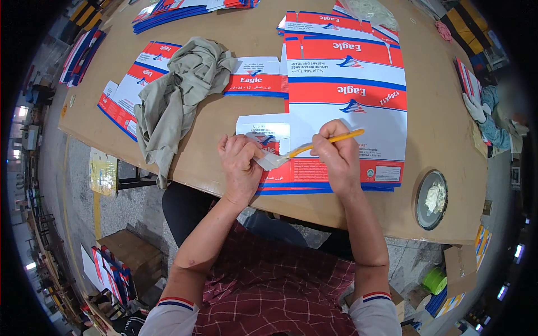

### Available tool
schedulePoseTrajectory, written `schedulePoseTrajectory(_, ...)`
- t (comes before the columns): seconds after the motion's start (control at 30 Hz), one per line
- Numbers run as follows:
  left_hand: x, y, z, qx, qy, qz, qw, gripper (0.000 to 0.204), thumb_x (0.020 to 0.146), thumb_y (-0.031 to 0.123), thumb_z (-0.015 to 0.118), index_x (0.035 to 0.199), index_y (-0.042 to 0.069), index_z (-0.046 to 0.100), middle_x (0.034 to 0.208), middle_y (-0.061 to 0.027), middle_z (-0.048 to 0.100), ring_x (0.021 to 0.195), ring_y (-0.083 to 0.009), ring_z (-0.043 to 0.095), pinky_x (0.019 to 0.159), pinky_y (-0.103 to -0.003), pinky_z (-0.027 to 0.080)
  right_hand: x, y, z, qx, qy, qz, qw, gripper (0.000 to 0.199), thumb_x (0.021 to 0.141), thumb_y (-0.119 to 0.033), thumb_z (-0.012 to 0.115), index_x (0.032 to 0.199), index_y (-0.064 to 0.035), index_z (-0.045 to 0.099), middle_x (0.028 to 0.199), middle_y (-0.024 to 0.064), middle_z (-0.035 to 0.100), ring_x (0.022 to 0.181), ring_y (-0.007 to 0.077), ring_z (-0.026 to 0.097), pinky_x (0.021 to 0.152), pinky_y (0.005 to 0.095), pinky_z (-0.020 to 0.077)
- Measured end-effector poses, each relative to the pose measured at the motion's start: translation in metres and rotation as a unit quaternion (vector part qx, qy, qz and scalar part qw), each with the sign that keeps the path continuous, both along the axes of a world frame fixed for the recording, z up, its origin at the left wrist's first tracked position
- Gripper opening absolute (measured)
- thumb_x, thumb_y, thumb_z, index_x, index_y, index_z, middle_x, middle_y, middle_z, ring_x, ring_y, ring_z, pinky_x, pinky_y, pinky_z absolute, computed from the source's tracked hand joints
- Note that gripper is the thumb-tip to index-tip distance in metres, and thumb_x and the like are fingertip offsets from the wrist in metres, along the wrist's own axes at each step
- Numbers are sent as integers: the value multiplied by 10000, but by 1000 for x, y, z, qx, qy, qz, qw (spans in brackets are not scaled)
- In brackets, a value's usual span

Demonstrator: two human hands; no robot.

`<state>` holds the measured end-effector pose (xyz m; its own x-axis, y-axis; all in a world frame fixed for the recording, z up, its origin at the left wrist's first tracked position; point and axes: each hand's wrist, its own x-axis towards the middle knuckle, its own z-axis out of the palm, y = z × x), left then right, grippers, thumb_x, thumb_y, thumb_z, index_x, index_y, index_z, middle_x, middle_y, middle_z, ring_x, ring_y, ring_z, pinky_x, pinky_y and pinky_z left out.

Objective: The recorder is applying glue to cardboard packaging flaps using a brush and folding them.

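Note:
My right hand point(339, 159) is closed round the yellow handle of a brush point(303, 149), whose pale tip touches a small white flap of a printed cardboard carton blank point(271, 122). My left hand point(242, 163) pinches that flap at its left side, with the fingers curled. Under my right hand lie flat red, white and blue carton blanks point(347, 123), stacked with their edges nearly lined up. A dark oval dish point(421, 208) with white paste point(435, 197) in it rests near the table's right front edge.
A crumpled grey-green cloth point(188, 84) lies left of my hands, over more carton blanks point(120, 103), one end hanging off the table edge. Further blanks point(190, 12) and a clear plastic bag point(372, 12) lie at the far side. Another person's gloved hand point(476, 107) shows at the right.

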<state>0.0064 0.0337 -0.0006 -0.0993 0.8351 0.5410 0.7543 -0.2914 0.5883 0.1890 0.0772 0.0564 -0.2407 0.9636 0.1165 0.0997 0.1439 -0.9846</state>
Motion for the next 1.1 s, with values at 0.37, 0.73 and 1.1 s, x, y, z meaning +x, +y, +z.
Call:
schedulePoseTrajectory(0.37,0,0,1,3,0,0,1000,237,568,-97,578,656,99,477,744,-21,528,834,-213,519,910,-424,294,0,-3,8,41,-49,7,998,137,800,-111,524,730,-27,441,592,51,465,537,102,443,503,258,364)
schedulePoseTrajectory(0.73,-1,0,0,5,-5,1,1000,237,567,-100,573,654,98,477,750,-20,531,832,-212,518,903,-421,295,-1,-3,4,32,-4,31,999,149,802,-112,530,733,-19,437,607,50,464,542,91,433,504,250,368)
schedulePoseTrajectory(1.1,1,0,1,5,-7,2,1000,241,567,-93,580,655,109,482,747,-12,534,837,-208,520,915,-423,287,3,2,13,49,-41,39,997,135,796,-96,522,720,-26,436,601,43,454,535,90,421,497,247,358)
